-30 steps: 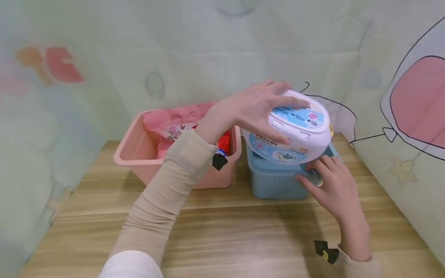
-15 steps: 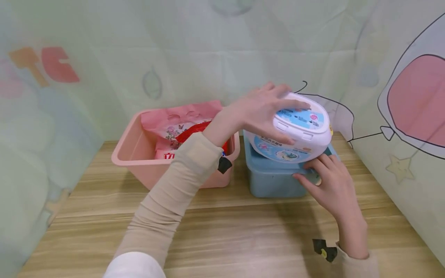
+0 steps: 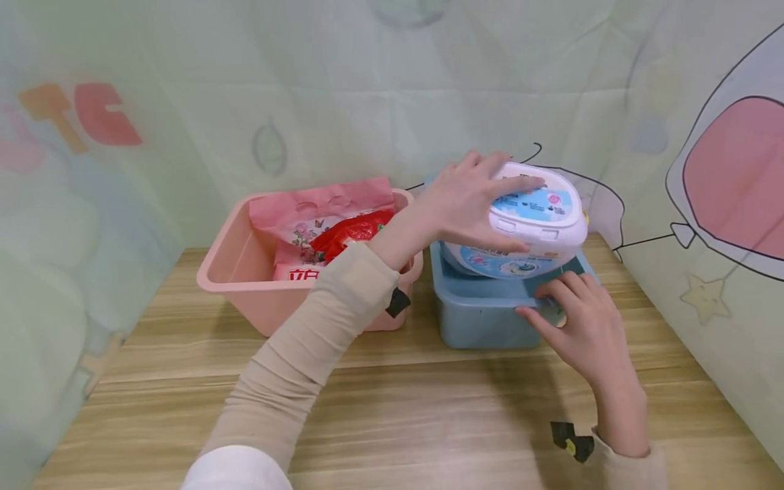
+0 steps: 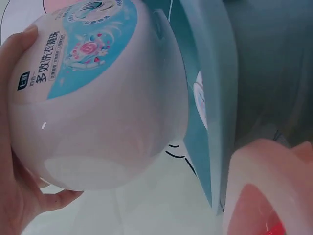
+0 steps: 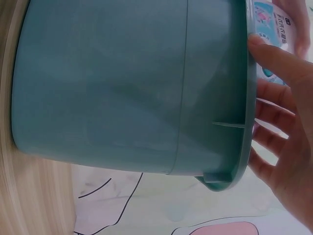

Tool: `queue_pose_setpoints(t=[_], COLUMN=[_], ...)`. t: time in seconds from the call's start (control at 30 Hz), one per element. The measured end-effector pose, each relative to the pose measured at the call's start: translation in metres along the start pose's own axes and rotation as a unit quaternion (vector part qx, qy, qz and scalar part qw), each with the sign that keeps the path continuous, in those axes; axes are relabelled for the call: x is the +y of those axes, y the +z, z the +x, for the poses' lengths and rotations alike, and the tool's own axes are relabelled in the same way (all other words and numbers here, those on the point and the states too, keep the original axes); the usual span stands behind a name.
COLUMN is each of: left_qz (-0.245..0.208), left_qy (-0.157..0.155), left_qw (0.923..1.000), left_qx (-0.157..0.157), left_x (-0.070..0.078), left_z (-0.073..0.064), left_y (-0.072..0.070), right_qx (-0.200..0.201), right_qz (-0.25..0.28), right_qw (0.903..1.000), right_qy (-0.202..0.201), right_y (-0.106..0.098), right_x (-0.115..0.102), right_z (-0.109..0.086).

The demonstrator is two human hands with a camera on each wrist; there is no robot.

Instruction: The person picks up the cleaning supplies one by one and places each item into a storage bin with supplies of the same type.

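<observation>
My left hand [image 3: 468, 204] grips a white tub of laundry pods [image 3: 542, 235] with a blue label, its thumb on the near side and fingers spread over the top. The tub is tilted, partly inside the mouth of a blue plastic bin [image 3: 490, 327]. From the left wrist view, the tub's rounded side [image 4: 98, 132] hangs beside the bin's rim [image 4: 220, 98]. With thumb and fingers, my right hand [image 3: 584, 333] pinches the bin's near right rim. In the right wrist view the thumb is outside that rim [image 5: 250, 93], the fingers across it.
To the left stands a pink bin [image 3: 233, 286] holding a pink flowered bag [image 3: 294, 204] and a red package [image 3: 352, 231]. Both bins rest on a wood-grain table [image 3: 392, 415], with a printed cloth [image 3: 337, 102] hanging behind and at the sides.
The tub has shifted slightly right and its front edge has risen, so more of the blue bin's inside shows. My right hand stays on the rim.
</observation>
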State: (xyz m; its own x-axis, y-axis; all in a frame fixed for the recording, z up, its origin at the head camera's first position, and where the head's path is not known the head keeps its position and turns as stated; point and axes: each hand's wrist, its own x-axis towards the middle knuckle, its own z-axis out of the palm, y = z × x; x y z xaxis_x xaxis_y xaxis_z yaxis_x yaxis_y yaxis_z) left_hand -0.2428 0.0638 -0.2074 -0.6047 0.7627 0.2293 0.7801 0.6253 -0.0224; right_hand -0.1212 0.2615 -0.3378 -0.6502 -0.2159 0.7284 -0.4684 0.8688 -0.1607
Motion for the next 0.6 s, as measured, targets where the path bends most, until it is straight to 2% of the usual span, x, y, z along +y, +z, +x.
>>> queue_pose_setpoints(t=[0.17, 0.4, 0.6], left_qz=[0.002, 0.018, 0.021], left_qy=[-0.007, -0.028, -0.036], left_qw=[0.9999, 0.9994, 0.9991], left_qx=[-0.009, 0.008, 0.002], left_x=[0.001, 0.003, 0.008], left_z=[0.000, 0.002, 0.001], left_y=[0.005, 0.017, 0.025], right_qx=[-0.006, -0.011, -0.015], right_qz=[-0.003, -0.004, -0.005], right_qw=[1.0000, 0.9999, 0.9998], right_qy=[-0.001, 0.008, 0.010], right_y=[0.001, -0.001, -0.003], right_x=[-0.001, -0.001, -0.001], right_z=[0.001, 0.000, 0.000])
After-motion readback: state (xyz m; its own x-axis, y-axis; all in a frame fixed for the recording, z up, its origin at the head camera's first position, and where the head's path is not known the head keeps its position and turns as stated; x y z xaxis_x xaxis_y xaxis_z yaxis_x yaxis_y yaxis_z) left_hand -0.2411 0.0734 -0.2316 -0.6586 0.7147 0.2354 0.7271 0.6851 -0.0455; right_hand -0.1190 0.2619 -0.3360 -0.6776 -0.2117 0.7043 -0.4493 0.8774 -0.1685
